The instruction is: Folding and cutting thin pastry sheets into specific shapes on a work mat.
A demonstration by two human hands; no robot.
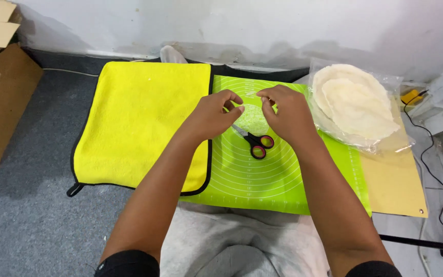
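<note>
The grey carpeted floor (pixel 26 225) takes up most of the view, with a brown cardboard box (pixel 1 97) at the far left against the white wall (pixel 283 25). On the floor lies a bright yellow towel (pixel 139 123) with a black edge, flat and spread out, and just to its right, partly tucked under the towel's edge, a lime-green silicone mat (pixel 278 179) printed with rings. Under the mat's right side a tan sheet (pixel 393 190) shows. At the mat's upper right corner sits a clear plastic bag holding a stack of pale round flatbreads (pixel 355 102); the bag looks loosely open, though its mouth cannot be made out for sure. A small pair of scissors (pixel 255 141) with black and pink handles lies closed on the mat, its blades pointing up-left under the hands. Over the middle of the mat, the 2 hands meet around a small piece of thin clear film (pixel 249 97): the left hand (pixel 214 113) pinches one side between thumb and forefinger, and the right hand (pixel 285 115) pinches the other, fingers curled. As a judgement, the work is early: no flatbread lies on the mat, the towel is bare, and the scissors are set down while the film is being handled.
</note>
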